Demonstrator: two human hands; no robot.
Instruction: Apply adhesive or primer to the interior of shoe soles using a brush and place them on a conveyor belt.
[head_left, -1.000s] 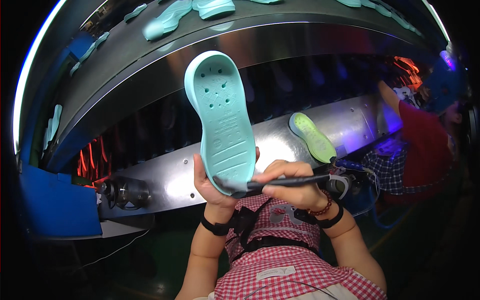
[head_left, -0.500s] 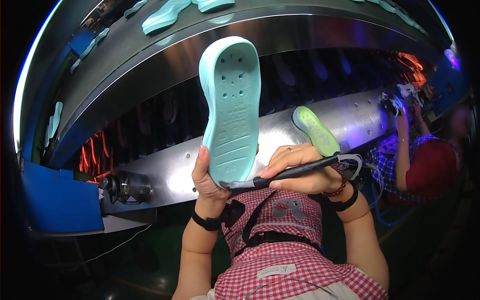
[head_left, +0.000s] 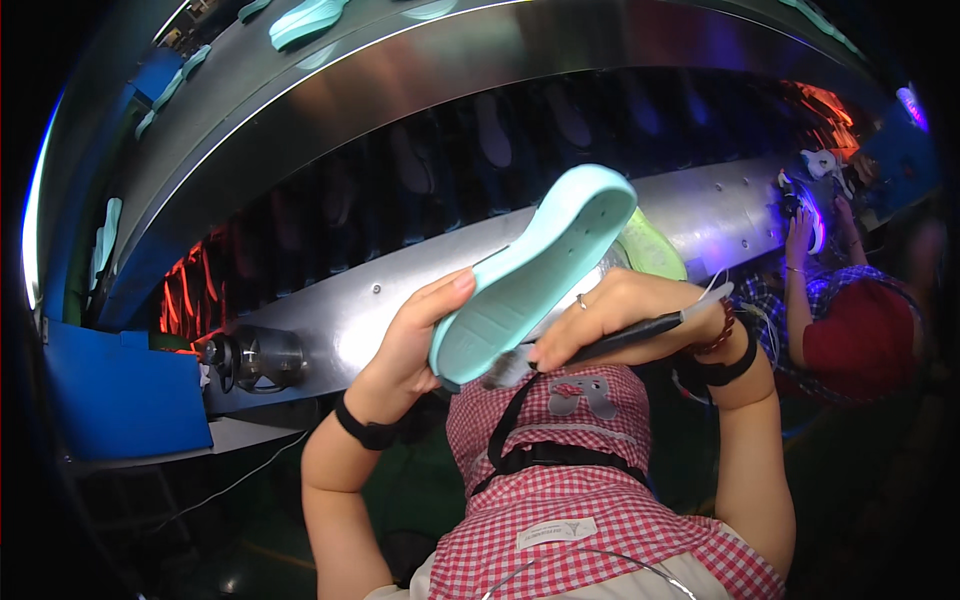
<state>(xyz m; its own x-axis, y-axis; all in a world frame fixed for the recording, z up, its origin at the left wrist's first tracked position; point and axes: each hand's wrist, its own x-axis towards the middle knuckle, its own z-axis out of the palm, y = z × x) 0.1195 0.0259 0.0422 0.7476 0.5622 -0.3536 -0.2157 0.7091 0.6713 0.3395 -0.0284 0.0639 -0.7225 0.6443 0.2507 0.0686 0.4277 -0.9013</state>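
My left hand (head_left: pixel 415 335) is closed on the heel end of a turquoise shoe sole (head_left: pixel 540 265), which leans with its toe up and to the right, its hollowed inner face partly showing. In my right hand (head_left: pixel 645 310) is a black-handled brush (head_left: pixel 622 337) with a pale tube at its rear end. Its bristles are beside the heel rim; whether they touch it I cannot tell. Behind my right hand and the turquoise sole, a lime-green sole (head_left: pixel 655 250) rests on the metal ledge, partly hidden.
A steel ledge (head_left: pixel 340 325) crosses in front of me, with a dark metal pot (head_left: pixel 265 358) at its left. Beyond runs a conveyor belt (head_left: pixel 240 90) carrying turquoise soles (head_left: pixel 305 22). Red-glowing heaters (head_left: pixel 195 290) show at left. A co-worker (head_left: pixel 860 320) works at right.
The turquoise sole has tipped from nearly upright to leaning right, its toe lower. My left hand has turned with it. The brush has shifted right along the heel end.
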